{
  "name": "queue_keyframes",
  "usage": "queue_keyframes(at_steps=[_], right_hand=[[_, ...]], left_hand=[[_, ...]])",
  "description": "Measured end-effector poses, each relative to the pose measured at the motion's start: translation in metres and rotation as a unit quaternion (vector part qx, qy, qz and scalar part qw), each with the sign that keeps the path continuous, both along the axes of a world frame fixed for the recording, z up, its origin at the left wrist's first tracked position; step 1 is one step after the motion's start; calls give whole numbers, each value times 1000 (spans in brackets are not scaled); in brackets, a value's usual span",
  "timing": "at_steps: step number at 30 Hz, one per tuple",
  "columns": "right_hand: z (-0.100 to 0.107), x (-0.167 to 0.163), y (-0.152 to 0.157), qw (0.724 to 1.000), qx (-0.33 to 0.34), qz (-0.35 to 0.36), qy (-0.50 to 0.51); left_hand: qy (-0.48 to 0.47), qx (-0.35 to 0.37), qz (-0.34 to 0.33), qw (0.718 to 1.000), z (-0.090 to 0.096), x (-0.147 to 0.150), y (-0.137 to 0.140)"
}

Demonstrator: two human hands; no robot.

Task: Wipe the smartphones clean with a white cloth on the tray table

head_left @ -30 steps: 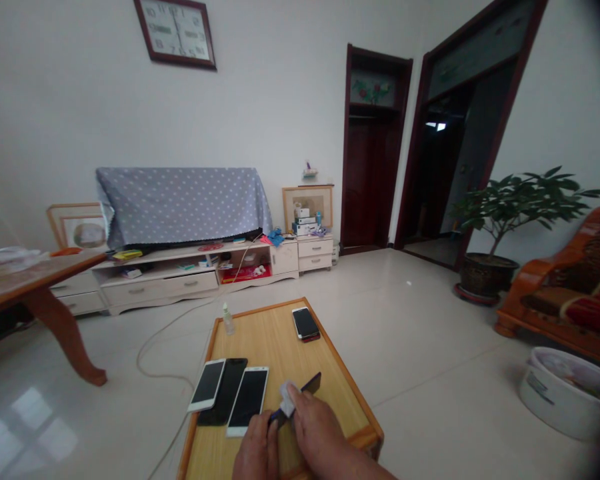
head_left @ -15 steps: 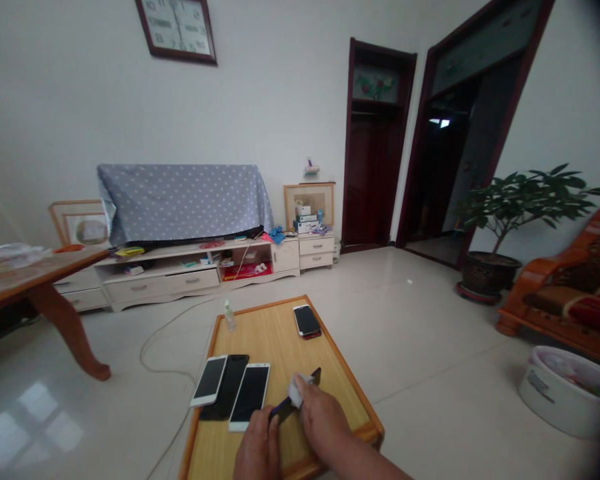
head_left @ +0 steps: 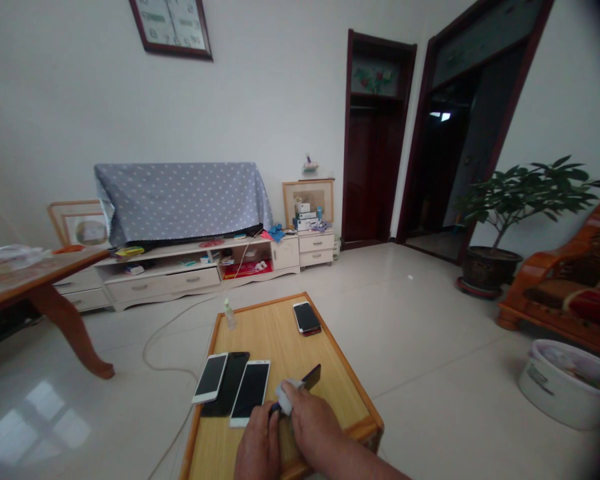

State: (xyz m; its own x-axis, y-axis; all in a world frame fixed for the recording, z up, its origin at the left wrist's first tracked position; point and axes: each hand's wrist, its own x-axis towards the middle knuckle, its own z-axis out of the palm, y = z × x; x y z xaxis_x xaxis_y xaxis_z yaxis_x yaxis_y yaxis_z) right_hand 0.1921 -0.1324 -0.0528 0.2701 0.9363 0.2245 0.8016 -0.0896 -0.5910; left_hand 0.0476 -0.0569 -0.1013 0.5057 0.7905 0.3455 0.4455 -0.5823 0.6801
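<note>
My left hand (head_left: 257, 440) is closed on the near end of a thin dark phone (head_left: 312, 378), which is tilted over the wooden table. In my right hand (head_left: 314, 420) a crumpled whitish cloth (head_left: 286, 399) is pinched around the phone's middle, close to my left fingers. The phone's far end sticks out past the cloth; the rest is hidden by cloth and fingers. Just left of my hands lies a white phone (head_left: 250, 393), screen up. Beside it a black phone (head_left: 230, 383) lies partly under another white phone (head_left: 211, 378).
At the table's (head_left: 275, 333) far right lies a white-framed phone (head_left: 307, 317) on something reddish. A small clear bottle (head_left: 229, 315) stands at the far left corner. A cable (head_left: 153, 367) runs over the floor to the left. A white tub (head_left: 555, 393) is at right.
My right hand and the cloth have slid along the phone toward my left hand, baring more of its far end. My left hand has stayed nearly still.
</note>
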Motion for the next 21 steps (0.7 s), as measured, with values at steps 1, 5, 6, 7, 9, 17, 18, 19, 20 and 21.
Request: queue_keyframes(at_steps=[1,5,6,7,9,17,18,19,20,21], right_hand=[[0,12,0,1000,-2,-13,0],[1,49,1,996,-11,-85,9],[1,50,2,996,-12,-93,10],[1,48,1,995,-12,-94,10],[3,32,0,998,-7,-67,8],[17,-12,-3,999,-21,44,1],[16,-3,-2,1000,-21,21,0],[14,8,-2,1000,-21,-4,0],[12,20,-1,999,-21,-31,3],[10,32,-1,998,-20,-54,8]], left_hand=[[-5,7,2,1000,0,0,-1],[-24,24,9,999,0,1,-3],[-25,24,8,999,0,0,-3],[-26,23,8,999,0,0,-3],[-23,19,5,1000,0,0,-3],[-9,5,3,1000,3,-1,-4],[-12,10,2,1000,4,-1,-4],[-14,14,2,1000,5,0,-4],[-16,19,3,1000,5,0,-4],[-16,22,3,1000,5,0,-4]])
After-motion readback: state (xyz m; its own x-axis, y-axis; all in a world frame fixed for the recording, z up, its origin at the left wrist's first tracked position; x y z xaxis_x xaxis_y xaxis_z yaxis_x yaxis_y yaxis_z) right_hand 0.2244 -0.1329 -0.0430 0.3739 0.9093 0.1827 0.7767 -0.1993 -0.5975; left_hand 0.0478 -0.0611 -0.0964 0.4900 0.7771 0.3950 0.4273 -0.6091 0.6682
